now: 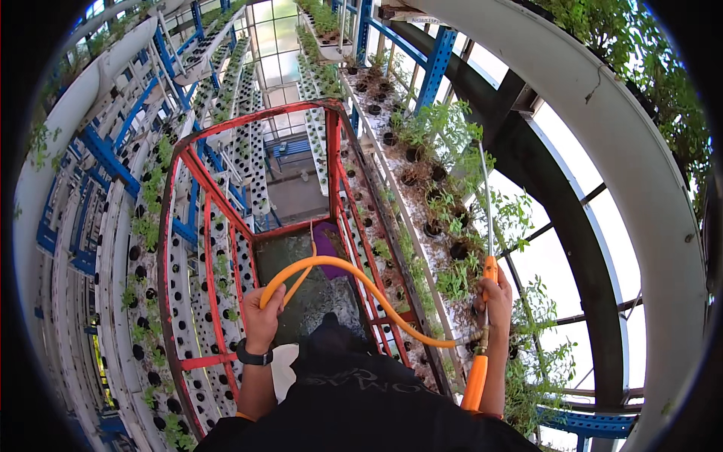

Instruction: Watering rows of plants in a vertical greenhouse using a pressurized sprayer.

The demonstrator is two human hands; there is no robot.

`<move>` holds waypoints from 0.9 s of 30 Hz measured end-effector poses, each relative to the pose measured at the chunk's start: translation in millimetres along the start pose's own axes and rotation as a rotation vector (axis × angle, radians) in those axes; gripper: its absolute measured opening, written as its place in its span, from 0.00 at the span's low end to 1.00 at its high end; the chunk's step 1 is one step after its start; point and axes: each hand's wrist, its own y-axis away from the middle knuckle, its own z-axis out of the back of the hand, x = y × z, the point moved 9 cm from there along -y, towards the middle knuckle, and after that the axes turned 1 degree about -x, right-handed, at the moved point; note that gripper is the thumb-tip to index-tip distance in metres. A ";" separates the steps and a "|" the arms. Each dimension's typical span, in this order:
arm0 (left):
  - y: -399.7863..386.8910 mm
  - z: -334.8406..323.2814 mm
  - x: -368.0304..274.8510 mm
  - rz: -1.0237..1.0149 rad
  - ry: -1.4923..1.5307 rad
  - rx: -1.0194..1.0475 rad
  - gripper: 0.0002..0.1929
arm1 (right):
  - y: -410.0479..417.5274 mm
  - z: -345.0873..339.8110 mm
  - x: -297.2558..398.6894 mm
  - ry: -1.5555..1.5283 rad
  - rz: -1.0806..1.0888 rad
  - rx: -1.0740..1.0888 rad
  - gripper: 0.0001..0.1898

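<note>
My right hand [496,296] is closed around the orange and brass body of a spray lance [486,198]. The lance's thin metal tube points away from me, its tip among the leafy plants [438,130] on the right-hand shelf. Its orange handle [475,381] lies along my forearm. From a metal coupling below that hand, an orange hose [361,271] arches leftward. My left hand [264,316] grips the hose near the top of its bend. Beyond this hand the hose drops to the platform floor.
A red metal guard frame [203,155] surrounds the lift platform [294,294] I stand on. On its floor lies a purple item [326,243]. White hydroponic channels [248,164] with round holes line both sides. Blue perforated uprights [436,68] and a large white pipe [615,96] stand close on the right.
</note>
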 end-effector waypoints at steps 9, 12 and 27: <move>-92.2 1.4 32.9 -0.021 -0.099 0.043 0.11 | -61.9 -53.8 6.4 0.133 0.101 -0.171 0.33; -136.2 6.0 52.8 0.075 0.042 0.038 0.10 | -80.6 -80.7 14.8 0.120 0.038 -0.145 0.33; -341.9 -12.3 15.6 -0.071 -0.025 0.409 0.07 | -87.3 -169.8 21.3 -0.030 -0.103 -0.229 0.34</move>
